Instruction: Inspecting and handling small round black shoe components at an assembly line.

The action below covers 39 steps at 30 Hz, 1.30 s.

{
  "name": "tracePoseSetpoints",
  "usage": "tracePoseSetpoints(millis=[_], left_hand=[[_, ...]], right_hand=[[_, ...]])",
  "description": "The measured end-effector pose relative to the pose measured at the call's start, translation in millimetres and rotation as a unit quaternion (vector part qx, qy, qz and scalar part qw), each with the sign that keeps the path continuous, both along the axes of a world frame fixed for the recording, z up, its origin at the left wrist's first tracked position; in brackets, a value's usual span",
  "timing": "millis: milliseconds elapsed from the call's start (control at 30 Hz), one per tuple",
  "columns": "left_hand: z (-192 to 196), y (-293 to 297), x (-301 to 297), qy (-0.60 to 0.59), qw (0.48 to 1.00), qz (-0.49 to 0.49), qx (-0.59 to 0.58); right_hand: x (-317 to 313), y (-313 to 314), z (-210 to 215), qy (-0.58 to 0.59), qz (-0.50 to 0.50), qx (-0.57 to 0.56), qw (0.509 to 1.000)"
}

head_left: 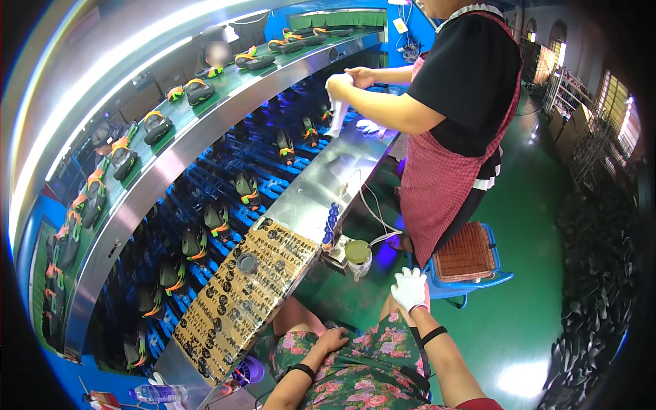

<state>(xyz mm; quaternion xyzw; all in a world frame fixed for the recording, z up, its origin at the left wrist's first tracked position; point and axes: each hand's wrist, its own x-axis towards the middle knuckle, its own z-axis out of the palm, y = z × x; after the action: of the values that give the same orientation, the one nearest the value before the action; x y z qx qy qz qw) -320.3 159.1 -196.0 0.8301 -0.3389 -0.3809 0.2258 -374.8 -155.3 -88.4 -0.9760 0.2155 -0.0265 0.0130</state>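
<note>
My bare left hand (333, 340) lies on my lap over a dark green flowered apron (369, 362), holding nothing, fingers laid out on the cloth. A white glove covers my right hand (409, 290), which rests on my right knee with its fingers apart. In front of me a metal bench has a tape-covered brown board (225, 311) on it. A small dark round dish (247, 263) sits on that board. Past the bench, several dark shoe parts with orange and green straps (217, 220) stand on a lower conveyor with blue rollers (263, 184).
More strapped shoes (157, 126) line a raised green conveyor. A co-worker (451, 123) stands at the bench's far end, holding white cloth (337, 113). A blue chair (468, 283), a yellowish cup (357, 252), a blue flexible hose (331, 222) and a plastic bottle (156, 393) are nearby.
</note>
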Motion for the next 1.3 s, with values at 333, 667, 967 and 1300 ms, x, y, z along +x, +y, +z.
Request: tracePoseSetpoints(millis=[333, 667, 967, 1300], left_hand=[[-6.5, 3.2, -0.7, -0.008, 1.0, 0.005, -0.018], [-3.3, 0.8, 1.2, -0.001, 1.0, 0.01, -0.019], [6.4, -0.9, -1.6, -0.005, 1.0, 0.012, -0.003], [3.8, 0.2, -0.5, -0.001, 1.0, 0.009, 0.0]], right_hand=[[0.7, 2.7, 4.2, -0.001, -0.001, 0.004, 1.0], [2.0, -1.4, -0.2, -0.025, 0.003, 0.017, 1.0], [-0.8, -2.6, -6.3, -0.032, 0.006, 0.017, 0.999], [0.0, -2.3, -4.2, -0.035, 0.007, 0.012, 0.999]])
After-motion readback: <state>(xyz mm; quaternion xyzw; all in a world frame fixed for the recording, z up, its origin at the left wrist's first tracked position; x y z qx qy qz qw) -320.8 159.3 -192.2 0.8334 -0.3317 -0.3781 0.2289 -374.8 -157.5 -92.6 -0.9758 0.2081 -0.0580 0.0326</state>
